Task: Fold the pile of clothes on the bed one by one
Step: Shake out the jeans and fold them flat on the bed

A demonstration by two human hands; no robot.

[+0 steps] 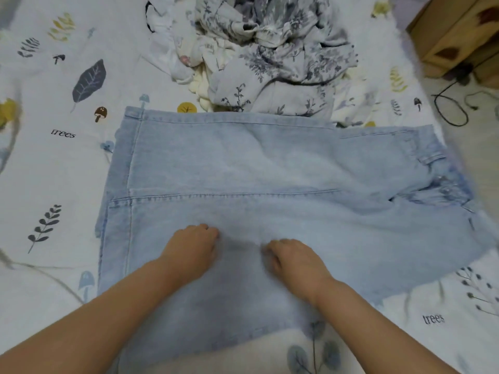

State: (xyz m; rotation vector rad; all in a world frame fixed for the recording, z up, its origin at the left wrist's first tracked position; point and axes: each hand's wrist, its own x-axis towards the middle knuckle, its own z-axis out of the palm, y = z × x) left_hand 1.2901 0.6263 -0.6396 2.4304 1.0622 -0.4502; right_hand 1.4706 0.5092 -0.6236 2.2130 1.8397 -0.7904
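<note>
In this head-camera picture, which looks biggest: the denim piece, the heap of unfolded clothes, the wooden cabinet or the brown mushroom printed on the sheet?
1. Denim piece
2. Heap of unfolded clothes, though it is farther away
3. Wooden cabinet, partly out of frame, so unsure
4. Brown mushroom

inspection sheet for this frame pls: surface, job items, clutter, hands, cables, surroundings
Surface: bed sheet, white with leaf and mushroom print, lightly wrinkled.
Job's things: light denim jeans spread flat across the near bed, waistband to the right; unfolded clothes pile behind them, floral grey garment on top, white and cream pieces beneath.
Clutter: nothing seen besides the clothes.
Hands: left hand and right hand both lie on the denim, fingers curled down at the fabric; whether they pinch it cannot be told.
Cables: black cable looped on the floor at right.
Surroundings: wooden cabinet at top right, pale floor beside the bed.
</note>
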